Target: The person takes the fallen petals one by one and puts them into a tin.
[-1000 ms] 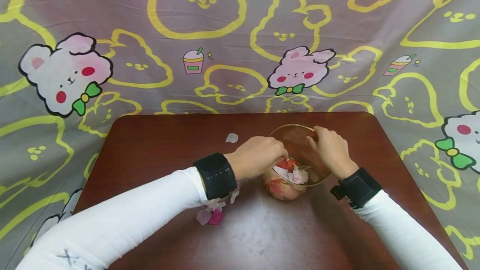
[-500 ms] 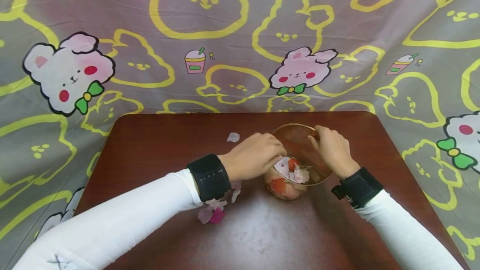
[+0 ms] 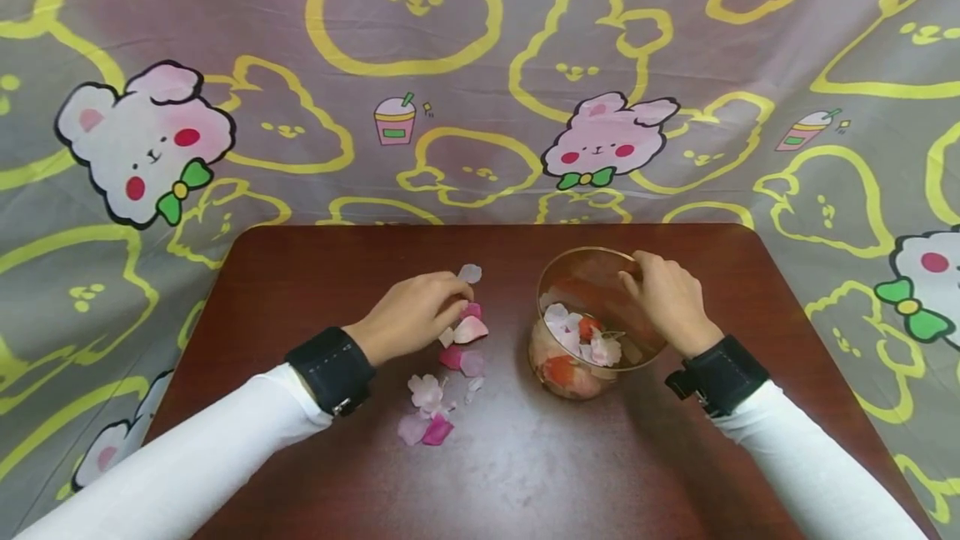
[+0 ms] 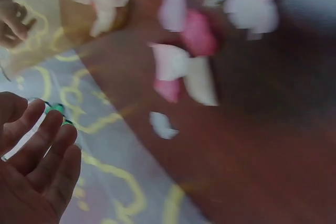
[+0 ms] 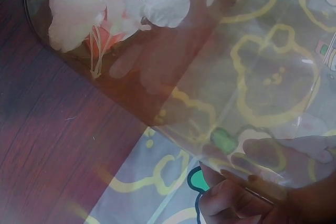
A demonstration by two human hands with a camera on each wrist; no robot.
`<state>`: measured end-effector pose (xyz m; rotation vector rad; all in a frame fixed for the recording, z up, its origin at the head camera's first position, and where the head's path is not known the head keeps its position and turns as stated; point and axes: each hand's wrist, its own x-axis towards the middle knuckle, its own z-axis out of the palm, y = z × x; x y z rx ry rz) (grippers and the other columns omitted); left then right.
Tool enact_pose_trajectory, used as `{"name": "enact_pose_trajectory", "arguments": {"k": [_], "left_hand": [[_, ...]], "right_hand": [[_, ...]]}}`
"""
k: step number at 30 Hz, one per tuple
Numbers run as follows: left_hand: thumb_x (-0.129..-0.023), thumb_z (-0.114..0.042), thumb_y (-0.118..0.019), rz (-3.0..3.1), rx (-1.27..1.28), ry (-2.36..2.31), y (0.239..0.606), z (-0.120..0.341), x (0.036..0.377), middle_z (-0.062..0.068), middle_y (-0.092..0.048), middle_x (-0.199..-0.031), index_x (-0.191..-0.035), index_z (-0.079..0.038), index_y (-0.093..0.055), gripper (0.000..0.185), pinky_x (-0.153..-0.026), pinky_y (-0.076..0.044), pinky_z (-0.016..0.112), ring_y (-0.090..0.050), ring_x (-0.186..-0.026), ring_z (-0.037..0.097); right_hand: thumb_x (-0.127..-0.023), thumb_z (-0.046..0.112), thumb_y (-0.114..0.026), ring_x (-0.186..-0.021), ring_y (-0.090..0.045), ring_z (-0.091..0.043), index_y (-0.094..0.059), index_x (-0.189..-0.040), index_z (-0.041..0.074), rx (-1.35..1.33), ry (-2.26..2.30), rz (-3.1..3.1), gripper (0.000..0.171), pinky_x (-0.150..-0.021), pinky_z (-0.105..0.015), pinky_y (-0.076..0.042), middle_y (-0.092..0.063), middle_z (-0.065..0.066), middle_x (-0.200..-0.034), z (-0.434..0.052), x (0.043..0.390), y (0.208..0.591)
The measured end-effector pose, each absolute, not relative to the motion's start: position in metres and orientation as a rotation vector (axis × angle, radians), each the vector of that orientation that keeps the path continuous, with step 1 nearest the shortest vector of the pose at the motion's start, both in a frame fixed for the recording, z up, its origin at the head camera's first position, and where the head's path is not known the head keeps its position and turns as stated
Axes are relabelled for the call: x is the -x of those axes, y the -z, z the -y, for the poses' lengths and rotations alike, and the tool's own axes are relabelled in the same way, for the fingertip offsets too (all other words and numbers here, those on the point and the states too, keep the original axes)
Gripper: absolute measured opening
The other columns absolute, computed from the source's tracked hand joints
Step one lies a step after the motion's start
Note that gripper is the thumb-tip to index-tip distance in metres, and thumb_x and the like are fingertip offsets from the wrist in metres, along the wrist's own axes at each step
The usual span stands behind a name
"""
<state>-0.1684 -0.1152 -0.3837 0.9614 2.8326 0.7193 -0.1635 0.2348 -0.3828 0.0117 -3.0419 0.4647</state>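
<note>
A clear glass cup (image 3: 596,282) stands tilted on the dark wooden table (image 3: 525,457), with pink, white and red petals (image 3: 581,340) in its bottom. My right hand (image 3: 639,273) grips its far right rim; in the right wrist view the fingers (image 5: 231,195) pinch the cup (image 5: 210,72) at its edge. My left hand (image 3: 454,300) hovers over loose petals (image 3: 468,330) left of the cup, fingertips at or just above them. In the left wrist view the fingers (image 4: 39,148) are relaxed and hold nothing, with the petals (image 4: 184,69) beyond them.
More petals (image 3: 424,411) lie scattered nearer the front, and one white petal (image 3: 470,273) lies farther back. A cartoon-print cloth (image 3: 480,82) hangs behind and around the table. The table's rounded back corners are in view.
My left hand has drawn out of the cup's mouth and moved left to the loose petals on the table. The right hand keeps its hold on the rim.
</note>
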Motion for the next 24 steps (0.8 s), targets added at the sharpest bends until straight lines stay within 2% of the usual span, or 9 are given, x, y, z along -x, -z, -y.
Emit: {"name": "enact_pose_trajectory", "arguments": {"k": [3,12,17,22,24], "left_hand": [[-0.096,-0.017,-0.066,-2.82,-0.897,-0.716,0.401,0.133,0.163,0.003,-0.073,-0.102,-0.11,-0.011,-0.073,0.017,-0.083,-0.057,0.038,-0.065,-0.089,0.016],[-0.09,-0.023,-0.076,-2.631,-0.848,-0.555,0.446,0.167,0.137,0.004,-0.07,-0.11,-0.116,-0.013,-0.071,0.028,-0.094,-0.055,0.044,-0.063,-0.101,0.019],[-0.084,-0.027,-0.082,-2.628,-0.867,-0.496,0.458,0.171,0.129,0.0,-0.067,-0.099,-0.111,-0.014,-0.071,0.032,-0.084,-0.054,0.038,-0.058,-0.091,0.014],[-0.085,-0.019,-0.081,-2.677,-0.904,-0.475,0.467,0.17,0.127,-0.004,-0.06,-0.081,-0.092,-0.015,-0.07,0.014,-0.069,-0.047,0.027,-0.049,-0.075,0.008],[-0.085,-0.016,-0.08,-2.687,-0.892,-0.496,0.47,0.171,0.127,-0.006,-0.056,-0.075,-0.084,-0.016,-0.067,0.013,-0.065,-0.043,0.025,-0.046,-0.07,0.007]], "right_hand": [[-0.096,0.023,-0.067,-0.063,-0.06,-0.029,-0.062,-0.09,0.007,-0.016,-0.466,3.04,0.018,-0.048,-0.037,-0.04,-0.063,-0.012,-0.071,-0.235,0.163,0.382],[-0.096,0.021,-0.067,-0.06,-0.057,-0.026,-0.062,-0.088,0.007,-0.024,-0.467,3.031,0.018,-0.048,-0.035,-0.037,-0.059,-0.008,-0.068,-0.236,0.162,0.383],[-0.096,0.022,-0.067,-0.06,-0.057,-0.027,-0.062,-0.089,0.006,-0.028,-0.463,3.028,0.018,-0.048,-0.035,-0.037,-0.06,-0.009,-0.068,-0.236,0.163,0.384],[-0.096,0.022,-0.068,-0.061,-0.059,-0.028,-0.062,-0.089,0.006,-0.031,-0.462,3.023,0.018,-0.048,-0.036,-0.039,-0.062,-0.01,-0.069,-0.236,0.163,0.386],[-0.096,0.022,-0.068,-0.061,-0.06,-0.028,-0.062,-0.089,0.006,-0.033,-0.46,3.021,0.018,-0.048,-0.037,-0.039,-0.063,-0.011,-0.07,-0.235,0.163,0.386]]}}
